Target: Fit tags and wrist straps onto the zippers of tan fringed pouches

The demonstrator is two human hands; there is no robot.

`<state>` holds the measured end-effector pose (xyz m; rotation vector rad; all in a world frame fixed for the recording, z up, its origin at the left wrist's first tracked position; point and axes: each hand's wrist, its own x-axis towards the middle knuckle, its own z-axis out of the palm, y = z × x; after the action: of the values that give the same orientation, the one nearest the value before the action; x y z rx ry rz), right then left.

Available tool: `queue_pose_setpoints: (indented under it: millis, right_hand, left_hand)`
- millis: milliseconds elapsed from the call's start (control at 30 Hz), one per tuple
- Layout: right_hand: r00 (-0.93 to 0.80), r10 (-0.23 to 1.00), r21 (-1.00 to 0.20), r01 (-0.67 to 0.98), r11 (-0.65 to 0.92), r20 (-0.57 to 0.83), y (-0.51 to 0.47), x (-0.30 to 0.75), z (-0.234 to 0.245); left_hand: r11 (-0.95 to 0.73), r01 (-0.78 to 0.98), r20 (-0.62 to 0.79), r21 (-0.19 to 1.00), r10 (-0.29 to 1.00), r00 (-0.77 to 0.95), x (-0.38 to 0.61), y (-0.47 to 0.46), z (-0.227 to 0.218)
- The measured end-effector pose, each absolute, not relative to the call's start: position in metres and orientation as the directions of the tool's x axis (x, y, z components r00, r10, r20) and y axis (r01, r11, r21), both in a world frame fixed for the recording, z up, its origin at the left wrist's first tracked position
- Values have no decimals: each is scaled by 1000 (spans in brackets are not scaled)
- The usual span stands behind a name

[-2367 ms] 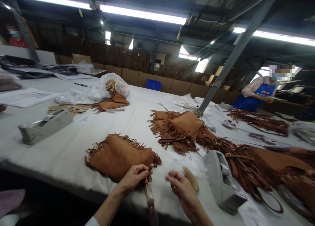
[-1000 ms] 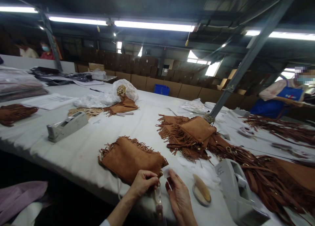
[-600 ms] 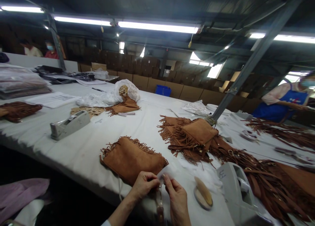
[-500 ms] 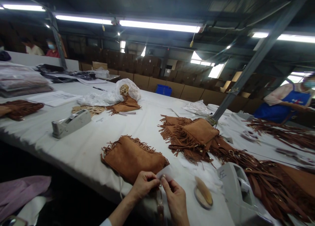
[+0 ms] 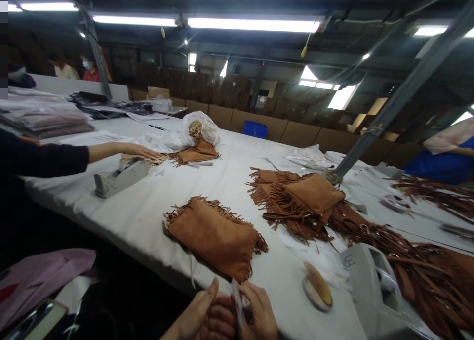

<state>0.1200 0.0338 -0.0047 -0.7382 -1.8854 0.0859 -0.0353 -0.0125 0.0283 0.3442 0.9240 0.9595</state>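
Slip (image 5: 236, 300) sits pinched between left hand (image 5: 207, 316) and right hand (image 5: 260, 314), near the bag (image 5: 217, 236). Likely mid-wrapping; the next move needs a steady grip.

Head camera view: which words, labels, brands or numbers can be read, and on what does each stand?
On the nearest tape dispenser: a dark handwritten mark, too blurred to read.
On the paper sheet at far left: print too small to read.
On the pale strip in the right hand: nothing visible.
No other text is legible.
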Motion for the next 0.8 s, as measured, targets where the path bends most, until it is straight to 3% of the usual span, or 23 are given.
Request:
queue_pose_setpoints:
  millis: [133,267,500,633,700,800]
  right_hand:
    - [-373,456,-247,488,837,808,33,132,-13]
    - [-504,421,-182,456,871,754,28,145,-19]
    - [-492,431,-137,526,840,756,25,145,-41]
    - [-559,414,-116,491,863,718,25,148,-53]
    - [-569,417,-168,437,884,709,25,149,-52]
    - [-478,532,-351,418,838,699,26,150,-43]
  left_hand:
    - [582,-546,-462,603,812,356,-28,-12,22]
    - [624,-541,-504,564,779,372,-17,-12,-3]
    - [615,-646,-520,452,770,369,-8,-14,-14]
    - [464,-651,-357,601,884,300,-7,-9,-13]
    - [385,-632,-284,672,923,261,-7,-9,-17]
    - [416,-464,-386,782,908,163,-4,-11,-22]
